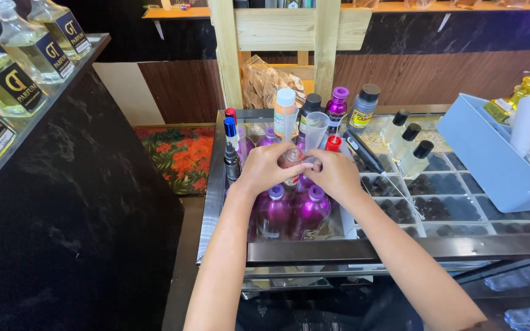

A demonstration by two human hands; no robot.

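Observation:
My left hand (266,167) and my right hand (337,173) meet over a glass counter (363,248), fingers closed together around a small clear bottle (292,160) with a reddish label. The left hand wraps its side while the right hand's fingertips pinch at its top. Just behind the bottle stands a clear plastic measuring cup (316,127). Below my hands stand purple metallic bottles (310,211) with purple caps.
Tall bottles (284,111) with white, black and purple caps line the counter's back. Clear black-capped bottles (413,156) stand to the right, next to a light blue tray (492,156). Large glass perfume bottles (7,79) sit on a dark ledge at left.

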